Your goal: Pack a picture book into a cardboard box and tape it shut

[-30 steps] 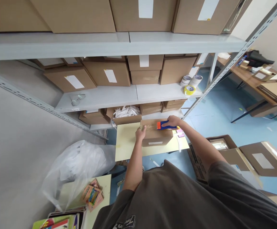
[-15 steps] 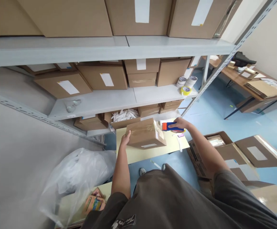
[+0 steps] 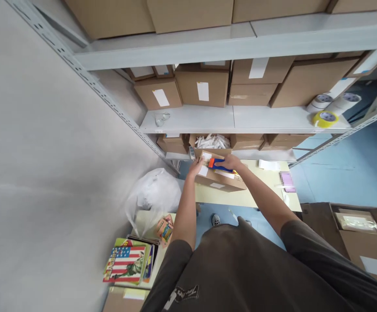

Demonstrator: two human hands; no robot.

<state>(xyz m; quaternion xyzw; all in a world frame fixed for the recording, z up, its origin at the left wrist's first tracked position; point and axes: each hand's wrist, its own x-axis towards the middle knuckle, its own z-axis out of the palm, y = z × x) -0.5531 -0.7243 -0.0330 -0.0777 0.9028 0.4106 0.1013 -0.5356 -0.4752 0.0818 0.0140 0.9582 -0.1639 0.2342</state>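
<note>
A cardboard box (image 3: 228, 183) with white labels lies on the pale yellow table (image 3: 219, 199) in the middle of the head view. My left hand (image 3: 196, 167) grips its left end, fingers over the top edge near a white label. In my right hand (image 3: 231, 162) is a blue tape dispenser (image 3: 222, 165) with an orange front, which is over the top of the box close to my left fingers. Whether the dispenser's front touches the cardboard I cannot tell. My right hand partly covers the dispenser.
Grey shelving (image 3: 204, 119) with cardboard boxes stands in front. Tape rolls, one yellow (image 3: 325, 119), sit on its right end. A pinkish-purple item (image 3: 287, 181) lies on the table. At left are a white plastic bag (image 3: 159, 188) and magazines (image 3: 128, 262); an open carton (image 3: 325, 221) is at right.
The view has swung left. The box has turned, and the tape dispenser has moved from beyond its right end across the top towards my left hand.
</note>
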